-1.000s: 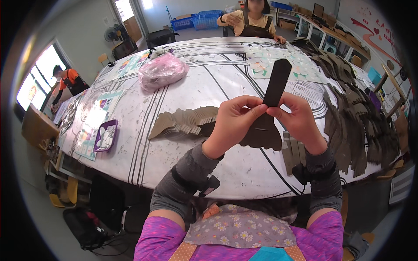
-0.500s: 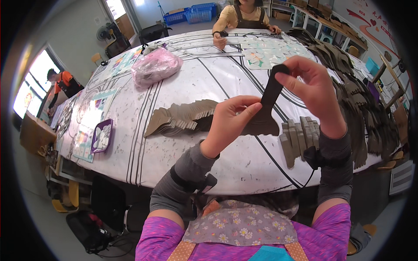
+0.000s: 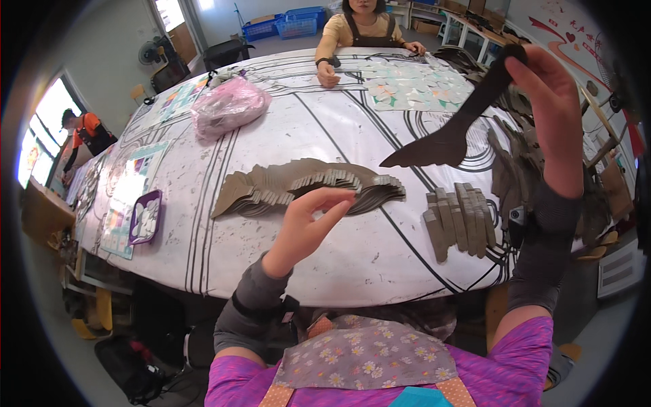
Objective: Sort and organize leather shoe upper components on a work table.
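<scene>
Raised at the right, my right hand pinches the narrow end of a dark brown flat piece, which looks like cloth. Its wider, pointed end hangs down to the left over the table. My left hand is free of the piece, thumb and forefinger slightly apart and nothing seen between them. Just beyond it lies a fanned row of similar brown pieces, some with pale edges. A smaller bundle of brown strips rests on the table below the held piece.
More brown pieces are heaped along the table's right side. A purple tray of whitish pieces and a pink plastic bag stand on the left. Across the white-covered table, a person sits by a patterned sheet.
My right hand has moved up and right with the brown piece, now fully in sight. My left hand has let go of it and come down to the left.
</scene>
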Demonstrator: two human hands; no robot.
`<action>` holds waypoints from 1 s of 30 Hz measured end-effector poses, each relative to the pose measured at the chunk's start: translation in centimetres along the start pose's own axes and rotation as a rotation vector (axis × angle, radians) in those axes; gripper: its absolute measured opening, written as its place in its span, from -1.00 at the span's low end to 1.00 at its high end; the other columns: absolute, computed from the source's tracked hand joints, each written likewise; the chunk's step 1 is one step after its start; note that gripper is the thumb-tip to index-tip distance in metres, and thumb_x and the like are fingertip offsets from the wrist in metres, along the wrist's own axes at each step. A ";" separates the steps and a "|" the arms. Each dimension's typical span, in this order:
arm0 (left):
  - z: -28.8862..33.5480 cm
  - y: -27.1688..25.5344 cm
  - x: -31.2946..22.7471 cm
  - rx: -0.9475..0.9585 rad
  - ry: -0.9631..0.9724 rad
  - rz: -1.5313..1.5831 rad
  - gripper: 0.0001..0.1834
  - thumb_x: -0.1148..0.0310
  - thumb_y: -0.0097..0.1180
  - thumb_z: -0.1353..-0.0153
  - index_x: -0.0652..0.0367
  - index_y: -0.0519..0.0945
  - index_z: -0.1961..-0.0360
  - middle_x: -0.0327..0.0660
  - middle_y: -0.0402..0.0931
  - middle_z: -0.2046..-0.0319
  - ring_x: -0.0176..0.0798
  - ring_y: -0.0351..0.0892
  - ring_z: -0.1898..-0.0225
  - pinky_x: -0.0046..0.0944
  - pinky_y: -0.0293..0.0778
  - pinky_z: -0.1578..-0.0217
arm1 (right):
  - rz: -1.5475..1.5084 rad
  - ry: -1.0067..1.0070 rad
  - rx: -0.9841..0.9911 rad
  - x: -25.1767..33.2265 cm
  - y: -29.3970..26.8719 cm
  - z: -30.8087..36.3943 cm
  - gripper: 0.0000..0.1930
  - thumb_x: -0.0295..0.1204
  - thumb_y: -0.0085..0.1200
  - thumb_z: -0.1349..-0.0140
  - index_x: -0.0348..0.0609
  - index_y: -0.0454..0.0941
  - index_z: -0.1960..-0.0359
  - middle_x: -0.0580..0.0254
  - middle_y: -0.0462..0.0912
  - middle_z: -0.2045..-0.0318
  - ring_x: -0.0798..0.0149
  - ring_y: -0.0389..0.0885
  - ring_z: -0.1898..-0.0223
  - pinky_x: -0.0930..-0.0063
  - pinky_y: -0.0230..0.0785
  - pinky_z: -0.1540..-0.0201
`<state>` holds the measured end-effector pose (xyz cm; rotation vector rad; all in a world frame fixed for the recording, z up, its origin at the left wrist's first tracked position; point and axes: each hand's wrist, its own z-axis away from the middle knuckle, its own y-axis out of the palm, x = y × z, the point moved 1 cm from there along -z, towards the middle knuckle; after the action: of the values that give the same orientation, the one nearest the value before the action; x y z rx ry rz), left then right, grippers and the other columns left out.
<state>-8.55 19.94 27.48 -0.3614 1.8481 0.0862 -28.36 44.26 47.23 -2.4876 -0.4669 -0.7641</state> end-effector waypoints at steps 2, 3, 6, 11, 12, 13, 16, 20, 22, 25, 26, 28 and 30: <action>0.5 -0.4 0.0 0.021 -0.029 -0.065 -0.76 0.52 0.10 -0.27 0.31 0.59 0.05 -0.19 0.62 0.19 -0.38 0.57 0.10 -0.39 0.44 0.03 | -0.014 0.027 -0.042 0.3 -1.0 1.0 -0.87 -0.50 0.18 -0.22 -0.24 0.60 0.22 0.37 0.65 0.33 0.56 0.55 0.27 0.71 0.34 0.15; 0.7 -0.4 0.1 0.016 -0.047 -0.063 -0.77 0.52 0.09 -0.26 0.31 0.60 0.07 -0.20 0.62 0.21 -0.38 0.57 0.12 -0.38 0.44 0.04 | 0.010 0.026 -0.068 0.5 -1.4 1.4 -0.87 -0.51 0.17 -0.22 -0.25 0.60 0.21 0.37 0.64 0.33 0.56 0.55 0.28 0.70 0.34 0.15; 1.3 -0.8 0.7 0.012 -0.084 -0.053 -0.77 0.53 0.09 -0.26 0.32 0.60 0.07 -0.19 0.63 0.22 -0.37 0.57 0.13 -0.37 0.45 0.06 | -0.019 0.088 -0.078 0.6 -2.5 2.5 -0.87 -0.52 0.17 -0.22 -0.24 0.59 0.21 0.38 0.64 0.34 0.57 0.55 0.28 0.70 0.34 0.15; 1.8 -0.7 1.8 -0.041 -0.102 -0.019 -0.79 0.47 0.10 -0.24 0.31 0.63 0.13 -0.17 0.65 0.24 -0.33 0.60 0.15 -0.35 0.45 0.05 | 0.000 0.121 -0.125 0.7 -3.7 4.1 -0.88 -0.51 0.17 -0.23 -0.25 0.57 0.22 0.41 0.63 0.36 0.60 0.53 0.30 0.70 0.34 0.19; 1.9 -0.7 1.9 -0.028 -0.102 -0.015 -0.79 0.47 0.10 -0.24 0.31 0.63 0.13 -0.17 0.65 0.24 -0.33 0.60 0.15 -0.35 0.45 0.05 | 0.010 0.127 -0.133 0.7 -4.1 4.5 -0.88 -0.51 0.17 -0.23 -0.25 0.57 0.22 0.41 0.63 0.36 0.60 0.53 0.30 0.70 0.34 0.19; 2.1 -0.7 2.0 -0.033 -0.116 -0.017 -0.79 0.47 0.10 -0.24 0.31 0.63 0.13 -0.16 0.65 0.24 -0.34 0.60 0.15 -0.35 0.45 0.05 | 0.037 0.149 -0.126 0.7 -4.7 5.0 -0.87 -0.50 0.17 -0.22 -0.24 0.57 0.23 0.42 0.62 0.37 0.61 0.52 0.32 0.70 0.33 0.22; 2.5 -0.9 2.3 -0.038 -0.140 -0.005 -0.79 0.48 0.11 -0.23 0.32 0.63 0.14 -0.16 0.65 0.23 -0.34 0.60 0.14 -0.35 0.45 0.05 | 0.078 0.187 -0.159 0.6 -5.9 6.8 -0.87 -0.48 0.18 -0.21 -0.23 0.58 0.24 0.44 0.62 0.38 0.61 0.50 0.35 0.70 0.31 0.27; 2.8 -1.0 2.9 -0.037 -0.174 0.014 -0.79 0.49 0.11 -0.23 0.34 0.62 0.14 -0.15 0.65 0.23 -0.35 0.59 0.13 -0.36 0.45 0.05 | 0.112 0.245 -0.230 1.4 -7.4 9.8 -0.87 -0.49 0.18 -0.19 -0.21 0.58 0.25 0.43 0.62 0.37 0.61 0.48 0.38 0.70 0.28 0.31; 2.8 -1.0 3.1 -0.028 -0.189 0.012 -0.79 0.50 0.11 -0.24 0.34 0.62 0.13 -0.16 0.64 0.23 -0.35 0.59 0.13 -0.36 0.45 0.06 | 0.137 0.250 -0.269 1.6 -8.4 11.1 -0.87 -0.49 0.17 -0.20 -0.21 0.57 0.23 0.44 0.60 0.39 0.61 0.45 0.41 0.69 0.27 0.33; 3.2 -1.4 3.7 -0.037 -0.201 0.030 -0.80 0.53 0.09 -0.25 0.36 0.60 0.11 -0.16 0.63 0.22 -0.35 0.58 0.13 -0.36 0.45 0.06 | 0.168 0.320 -0.250 1.5 -10.0 12.7 -0.86 -0.43 0.13 -0.27 -0.22 0.54 0.23 0.48 0.52 0.45 0.61 0.34 0.51 0.72 0.17 0.43; 3.7 -1.6 3.8 -0.072 -0.197 0.050 -0.80 0.54 0.09 -0.26 0.37 0.59 0.11 -0.16 0.63 0.22 -0.34 0.58 0.13 -0.36 0.45 0.06 | 0.180 0.340 -0.264 1.4 -10.8 13.2 -0.86 -0.43 0.13 -0.27 -0.22 0.54 0.23 0.48 0.52 0.45 0.61 0.34 0.51 0.72 0.17 0.43; 3.9 -1.9 4.1 -0.073 -0.215 0.060 -0.80 0.56 0.08 -0.26 0.36 0.59 0.10 -0.16 0.62 0.22 -0.36 0.56 0.15 -0.37 0.43 0.05 | 0.327 0.486 -0.191 2.1 -13.4 14.0 -0.85 -0.39 0.09 -0.30 -0.22 0.54 0.23 0.49 0.47 0.49 0.62 0.31 0.56 0.74 0.12 0.47; 4.2 -2.2 4.0 -0.077 -0.238 0.020 -0.80 0.55 0.08 -0.26 0.37 0.59 0.12 -0.15 0.62 0.22 -0.36 0.56 0.15 -0.38 0.43 0.07 | 0.390 0.543 -0.177 0.0 -15.5 14.6 -0.83 -0.35 0.09 -0.31 -0.21 0.53 0.21 0.51 0.43 0.53 0.62 0.29 0.59 0.74 0.09 0.51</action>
<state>-5.08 18.09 22.67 -0.3702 1.6165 0.2064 -29.14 64.93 42.19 -2.2782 0.2801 -1.2893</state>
